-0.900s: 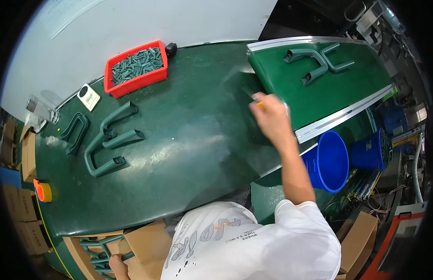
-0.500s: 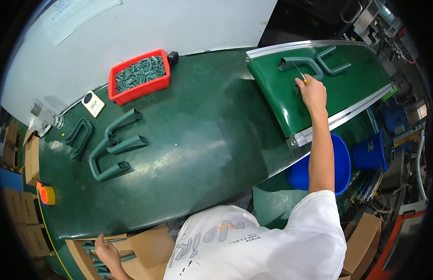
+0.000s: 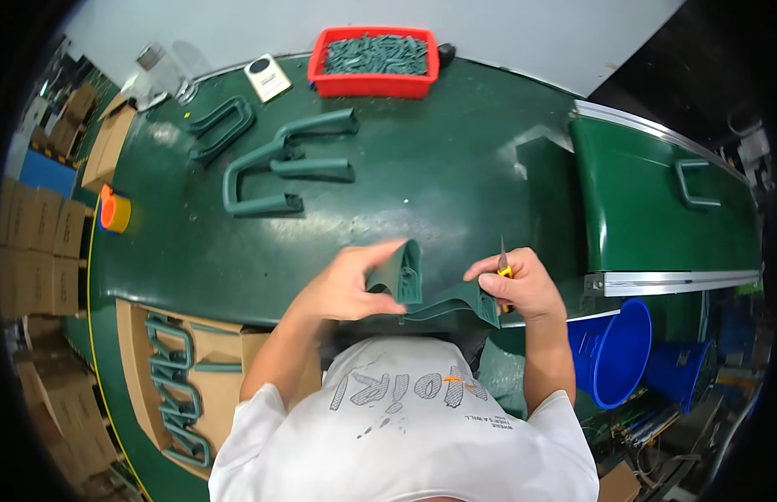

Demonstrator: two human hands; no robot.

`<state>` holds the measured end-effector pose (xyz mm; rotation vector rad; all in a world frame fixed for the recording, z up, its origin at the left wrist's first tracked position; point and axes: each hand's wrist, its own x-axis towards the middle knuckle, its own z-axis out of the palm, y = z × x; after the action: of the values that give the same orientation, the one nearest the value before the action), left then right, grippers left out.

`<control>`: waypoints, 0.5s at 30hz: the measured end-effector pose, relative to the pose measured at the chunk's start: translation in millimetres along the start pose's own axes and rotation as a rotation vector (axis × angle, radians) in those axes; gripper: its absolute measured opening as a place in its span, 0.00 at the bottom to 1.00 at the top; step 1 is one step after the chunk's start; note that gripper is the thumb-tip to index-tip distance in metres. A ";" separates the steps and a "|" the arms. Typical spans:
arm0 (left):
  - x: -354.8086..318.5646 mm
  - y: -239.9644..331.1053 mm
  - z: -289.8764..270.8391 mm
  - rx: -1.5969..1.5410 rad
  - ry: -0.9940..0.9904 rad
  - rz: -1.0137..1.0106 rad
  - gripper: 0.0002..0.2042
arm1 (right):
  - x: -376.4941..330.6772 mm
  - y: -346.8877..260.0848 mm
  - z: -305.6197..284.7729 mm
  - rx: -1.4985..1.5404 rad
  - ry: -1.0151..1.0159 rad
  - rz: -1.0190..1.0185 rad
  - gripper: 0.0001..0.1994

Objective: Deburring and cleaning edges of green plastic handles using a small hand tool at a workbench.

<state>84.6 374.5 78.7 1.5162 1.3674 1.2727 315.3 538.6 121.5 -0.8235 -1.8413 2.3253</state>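
Observation:
My left hand (image 3: 342, 283) is closed round one end of a green U-shaped plastic part (image 3: 410, 276), whose hollow end faces right. The part is held over the near edge of the green table, in front of my shirt. My right hand (image 3: 529, 286) grips a small yellow-handled knife (image 3: 505, 269), its thin blade pointing up. The part's other end lies against the fingers of that same hand; how firmly they hold it cannot be made out.
More U-shaped parts (image 3: 259, 171) lie on the table (image 3: 455, 192). A red bin (image 3: 371, 85) of green offcuts stands at the back. One part (image 3: 696, 186) rests on the conveyor (image 3: 648, 217). An open carton (image 3: 141, 376) holds several parts; a blue tub (image 3: 627, 356) stands right.
My right hand has come back from the conveyor with the knife, and one part has left the belt. My left hand has risen from the carton and now holds a part. The view has turned left.

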 end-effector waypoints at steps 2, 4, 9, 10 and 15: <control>-7.3 -0.1 9.0 -0.433 0.047 -0.254 0.13 | 19.4 40.6 1.0 0.245 0.141 -0.135 0.14; -3.2 -8.9 17.5 -0.828 0.470 -0.294 0.12 | 30.2 52.5 16.3 0.377 0.268 -0.197 0.13; -1.3 -12.2 27.7 -0.894 0.889 -0.381 0.14 | 37.8 84.3 69.5 -0.298 0.403 -0.363 0.19; -2.1 -9.8 29.5 -0.903 0.901 -0.396 0.14 | 42.2 82.8 77.3 -0.390 0.459 -0.393 0.20; -3.5 -0.7 43.0 -0.805 0.951 -0.381 0.13 | 53.5 79.8 86.7 -0.213 0.440 -0.223 0.17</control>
<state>125.9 375.5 66.5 0.0521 1.2901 2.0317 253.0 458.8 40.8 -0.9960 -1.8802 1.6727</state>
